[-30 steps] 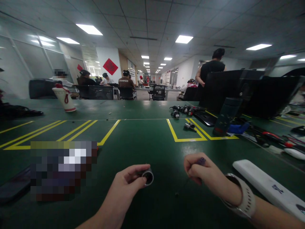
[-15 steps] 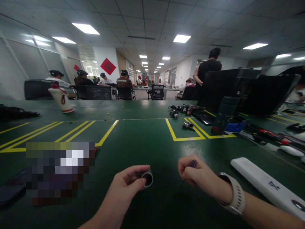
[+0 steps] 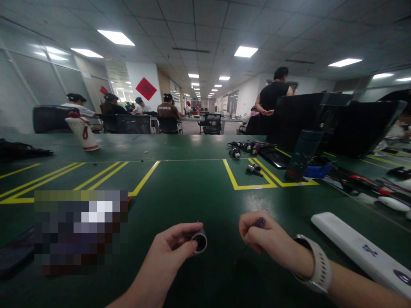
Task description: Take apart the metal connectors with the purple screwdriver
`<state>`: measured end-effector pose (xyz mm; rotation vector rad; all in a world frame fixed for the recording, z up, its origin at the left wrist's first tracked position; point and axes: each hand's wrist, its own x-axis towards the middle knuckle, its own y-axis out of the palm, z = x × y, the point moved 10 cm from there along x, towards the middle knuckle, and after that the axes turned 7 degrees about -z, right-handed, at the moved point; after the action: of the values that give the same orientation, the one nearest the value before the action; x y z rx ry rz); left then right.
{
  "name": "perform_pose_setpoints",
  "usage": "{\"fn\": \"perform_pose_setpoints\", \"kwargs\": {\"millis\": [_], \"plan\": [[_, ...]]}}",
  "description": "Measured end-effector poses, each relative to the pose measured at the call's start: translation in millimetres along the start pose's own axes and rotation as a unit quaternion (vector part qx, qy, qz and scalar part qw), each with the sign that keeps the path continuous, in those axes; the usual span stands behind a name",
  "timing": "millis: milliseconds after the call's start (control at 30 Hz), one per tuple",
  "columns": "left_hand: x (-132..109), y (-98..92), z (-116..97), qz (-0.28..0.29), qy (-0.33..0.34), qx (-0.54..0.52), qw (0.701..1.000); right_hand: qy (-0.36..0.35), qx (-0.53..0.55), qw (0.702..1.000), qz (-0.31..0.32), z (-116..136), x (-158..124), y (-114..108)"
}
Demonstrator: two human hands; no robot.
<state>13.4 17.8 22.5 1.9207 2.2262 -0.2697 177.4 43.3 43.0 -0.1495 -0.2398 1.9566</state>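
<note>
Between the thumb and fingers of my left hand (image 3: 175, 246) is a short grey metal tube (image 3: 201, 242), its round open end facing me, above the green table. To its right, my right hand (image 3: 261, 231), with a pale watch (image 3: 317, 265) on the wrist, is closed around a thin tool with a purple handle (image 3: 260, 222). The tool's dark shaft points down and left, and its tip is hard to make out against the table. The two hands are apart.
Small metal parts (image 3: 253, 170) lie by yellow tape, with more parts (image 3: 236, 152) behind. A white case (image 3: 362, 248) is at right, a bottle (image 3: 303, 156) and monitors behind it. A blurred-out object (image 3: 80, 233) and cup (image 3: 84, 132) are at left. People sit beyond.
Both hands have barely moved. The tool's shaft has shifted slightly under my right hand. In the background, the standing person has turned and moved a little left.
</note>
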Motion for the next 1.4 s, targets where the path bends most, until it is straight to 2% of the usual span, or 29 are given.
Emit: {"fn": "perform_pose_setpoints", "kwargs": {"millis": [367,500,600,767,900,1000,1067,1133,1233,1300,1400], "plan": [[-1,-3.0,1,-0.029,-0.003,0.016,0.999,0.025,0.018,0.999,-0.012,-4,1,-2],[1,-4.0,2,-0.038,0.0,0.002,0.999,0.059,0.043,0.996,-0.052,-16,7,-12],[2,-4.2,6,-0.032,0.0,-0.008,0.999,0.083,0.068,0.991,-0.081,-27,11,-17],[6,-2.4,8,-0.002,0.0,-0.023,1.0,0.091,0.09,0.989,-0.071,-32,11,-13],[10,-4.0,5,-0.005,0.001,-0.029,1.0,0.087,0.196,0.974,-0.077,-29,11,-11],[11,-6.6,1,-0.026,-0.002,-0.035,0.999,0.045,0.268,0.959,-0.079,-16,8,-13],[10,-5.9,0,-0.029,-0.006,-0.035,0.999,-0.002,0.259,0.963,-0.076,-4,1,-14],[9,-3.5,1,-0.023,-0.011,-0.035,0.999,-0.055,0.198,0.977,-0.059,10,-8,-11],[5,1.3,4,-0.001,-0.024,-0.023,0.999,-0.145,0.033,0.988,-0.034,30,-24,0],[2,3.9,5,0.011,-0.024,-0.013,1.0,-0.209,-0.062,0.975,-0.03,44,-33,8],[-3,6.1,5,0.023,-0.014,-0.006,1.0,-0.3,-0.131,0.945,-0.018,64,-45,23]]}}
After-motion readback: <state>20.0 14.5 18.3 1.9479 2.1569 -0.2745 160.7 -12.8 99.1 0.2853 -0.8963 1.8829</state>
